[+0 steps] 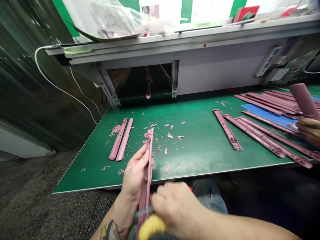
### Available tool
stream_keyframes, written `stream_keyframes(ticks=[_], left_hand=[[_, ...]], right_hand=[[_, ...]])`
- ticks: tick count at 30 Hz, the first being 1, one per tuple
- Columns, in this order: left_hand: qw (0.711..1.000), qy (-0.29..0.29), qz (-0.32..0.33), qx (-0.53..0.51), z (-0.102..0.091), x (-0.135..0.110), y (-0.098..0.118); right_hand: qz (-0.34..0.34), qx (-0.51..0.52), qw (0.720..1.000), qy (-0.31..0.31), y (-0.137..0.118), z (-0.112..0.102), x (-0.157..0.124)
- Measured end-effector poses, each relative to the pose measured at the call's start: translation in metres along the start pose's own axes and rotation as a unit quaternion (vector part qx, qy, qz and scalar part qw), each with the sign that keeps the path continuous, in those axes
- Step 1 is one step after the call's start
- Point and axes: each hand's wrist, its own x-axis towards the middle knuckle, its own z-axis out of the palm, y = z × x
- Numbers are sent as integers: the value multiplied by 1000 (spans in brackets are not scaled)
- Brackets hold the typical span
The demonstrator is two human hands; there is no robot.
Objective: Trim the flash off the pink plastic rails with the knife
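Note:
My left hand (135, 171) is closed around a long, narrow pink plastic strip (149, 160), which slants from the green table's front edge down toward my lap. My right hand (177, 205) is a fist close to the strip's lower part. From it a thin grey blade-like tool (144, 212), smeared by motion, crosses the strip; its handle is mostly hidden in the fist. A blurred yellow piece (153, 226) shows just below the right hand. Left of my left hand, two pink strips (121, 140) lie side by side, with a heap of pink shavings (115, 129) next to them.
Pink scraps (170, 135) litter the green table (197, 150). Several more pink strips (257, 135) lie at right, some on a blue sheet (268, 115). Another person's gloved hand (309, 130) holds a pink piece there. A shelf (185, 38) with plastic bags spans the back.

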Motion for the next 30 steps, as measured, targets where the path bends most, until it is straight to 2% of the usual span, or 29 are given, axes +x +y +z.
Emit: stream_keyframes(ticks=[3,5,7,10,13,16,21,26,28,30], left_hand=[[998,17,41,-39,-2,19,13],[997,19,43,-57,-3,17,18],[998,17,9,-57,-3,4,15],[996,6,-74,-47,-6,-22,-1],[987,-33,-133,-80,-11,-38,-16],[979,-58,-154,-123,-16,-43,-21],[980,-59,-153,-115,-22,-42,-21],[986,-43,-140,-78,-26,-44,-26],[989,-20,-137,-60,-24,-43,-23],[991,10,-123,-53,-21,-37,-12]], right_hand=[[-8,83,996,-8,-20,18,-21],[8,102,995,12,-11,16,-21],[33,97,993,52,10,1,-9],[113,112,976,147,43,-32,21],[162,102,964,183,55,-52,42],[174,66,969,164,53,-51,46],[179,11,972,150,45,-45,39],[133,-47,984,113,39,-42,36],[108,-34,990,78,38,-43,34],[90,40,994,53,37,-48,30]])
